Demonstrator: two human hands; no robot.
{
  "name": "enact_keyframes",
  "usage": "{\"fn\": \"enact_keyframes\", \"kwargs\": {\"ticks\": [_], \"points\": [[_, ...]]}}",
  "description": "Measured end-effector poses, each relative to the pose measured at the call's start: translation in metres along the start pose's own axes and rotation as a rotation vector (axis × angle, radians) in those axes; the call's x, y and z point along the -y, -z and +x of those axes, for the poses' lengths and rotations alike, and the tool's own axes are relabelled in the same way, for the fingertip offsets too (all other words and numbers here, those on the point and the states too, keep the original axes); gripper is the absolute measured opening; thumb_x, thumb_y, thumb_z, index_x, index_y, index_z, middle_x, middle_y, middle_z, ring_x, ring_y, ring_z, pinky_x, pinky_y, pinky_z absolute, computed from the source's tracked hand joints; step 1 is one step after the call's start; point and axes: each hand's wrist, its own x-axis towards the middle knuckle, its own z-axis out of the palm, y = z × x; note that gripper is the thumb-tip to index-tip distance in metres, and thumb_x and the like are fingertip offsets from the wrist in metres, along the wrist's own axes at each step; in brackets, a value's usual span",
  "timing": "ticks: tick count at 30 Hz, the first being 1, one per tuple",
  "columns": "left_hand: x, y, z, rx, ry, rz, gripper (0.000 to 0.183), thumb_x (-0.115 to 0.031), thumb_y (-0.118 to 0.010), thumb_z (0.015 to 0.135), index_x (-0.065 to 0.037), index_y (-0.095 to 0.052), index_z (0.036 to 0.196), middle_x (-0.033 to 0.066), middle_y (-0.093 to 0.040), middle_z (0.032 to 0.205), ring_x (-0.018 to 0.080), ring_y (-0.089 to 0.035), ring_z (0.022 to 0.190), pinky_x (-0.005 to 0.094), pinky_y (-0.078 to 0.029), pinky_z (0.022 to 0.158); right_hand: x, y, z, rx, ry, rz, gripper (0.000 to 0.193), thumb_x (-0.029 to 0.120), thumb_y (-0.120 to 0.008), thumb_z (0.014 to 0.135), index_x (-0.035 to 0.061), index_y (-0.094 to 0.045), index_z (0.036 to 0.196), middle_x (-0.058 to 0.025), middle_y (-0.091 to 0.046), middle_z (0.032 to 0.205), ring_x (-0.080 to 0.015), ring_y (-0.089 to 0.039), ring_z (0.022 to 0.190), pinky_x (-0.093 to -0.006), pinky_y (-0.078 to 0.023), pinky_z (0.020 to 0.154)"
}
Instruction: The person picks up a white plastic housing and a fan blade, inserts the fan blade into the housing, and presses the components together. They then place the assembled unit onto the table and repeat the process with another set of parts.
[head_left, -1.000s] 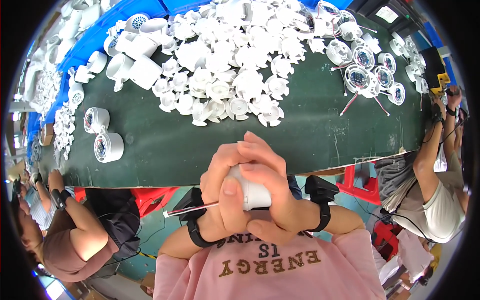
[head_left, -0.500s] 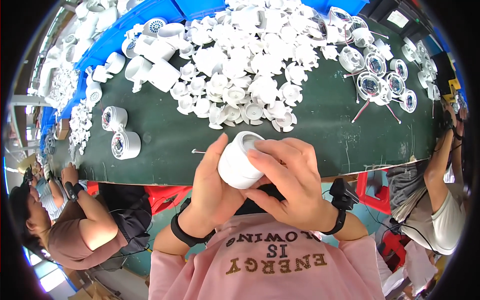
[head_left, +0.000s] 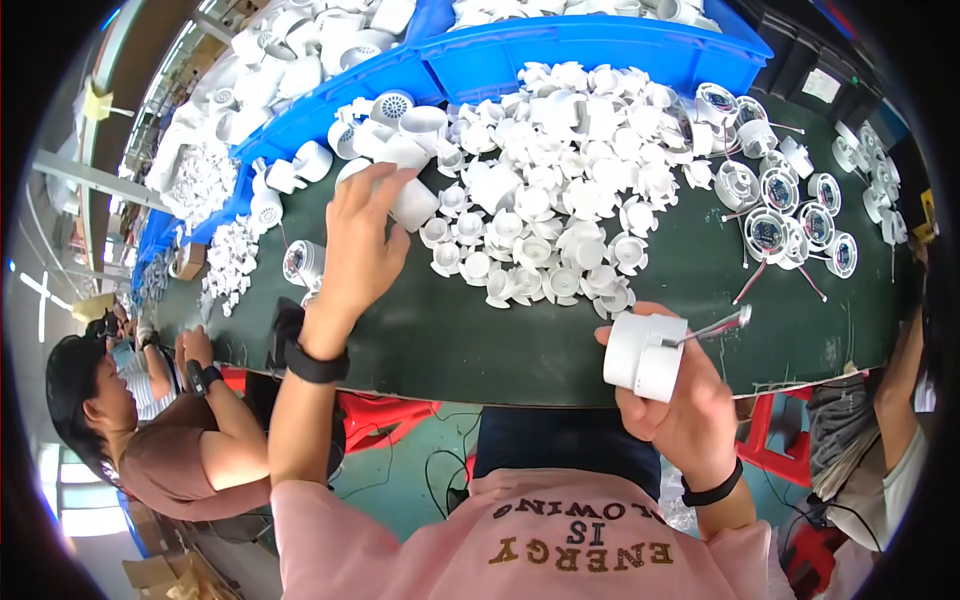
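My left hand (head_left: 362,245) reaches forward to the pile's left side. Its fingers are stretched out over white cylindrical housings (head_left: 412,205), the thumb held apart; whether the fingertips touch one cannot be made out. At the near edge of the table, my right hand (head_left: 690,410) grips a white cylindrical motor housing (head_left: 640,355) tilted on its side. Thin wires with a small white connector (head_left: 743,317) stick out of it to the right. In front of my hands lies a heap of white fan impellers (head_left: 545,210).
Blue bins (head_left: 590,60) of white parts line the back. Wired round motor units (head_left: 768,232) cluster at the right. Another motor unit (head_left: 300,262) sits beyond my left wrist, and small white parts (head_left: 230,265) lie further left. A co-worker (head_left: 190,430) sits at left, another at right.
My left hand has let go of the white housing and moved forward and left to the pile. My right hand has carried the housing rightward and turned it, so its wires now show.
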Motion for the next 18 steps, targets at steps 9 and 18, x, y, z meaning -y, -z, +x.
{"fn": "enact_keyframes", "kwargs": {"ticks": [9, 18], "points": [[0.03, -0.011, 0.029, 0.411, 0.308, -0.015, 0.048, -0.034, -0.07, 0.073, -0.006, -0.062, 0.11, 0.0203, -0.065, 0.093, 0.0388, -0.063, 0.081, 0.045, -0.051, 0.07, -0.006, -0.005, -0.008, -0.019, -0.038, -0.224, 0.076, 0.036, -0.075, 0.073, 0.0036, -0.038, 0.131, -0.0281, -0.053, 0.123, -0.019, -0.059, 0.062, -0.0272, -0.044, 0.047], [-0.107, 0.02, -0.027, 0.044, 0.77, -1.696, 0.077, -0.022, -0.067, 0.069, 0.009, -0.035, 0.132, 0.0155, -0.055, 0.114, 0.0328, -0.059, 0.108, 0.0432, -0.046, 0.097, -0.026, -0.01, 0.007, 0.136, -0.043, -0.157, 0.065, 0.014, -0.069, 0.084, -0.0008, -0.034, 0.137, -0.0098, -0.051, 0.126, -0.0174, -0.055, 0.109, -0.0331, -0.048, 0.09]]}}
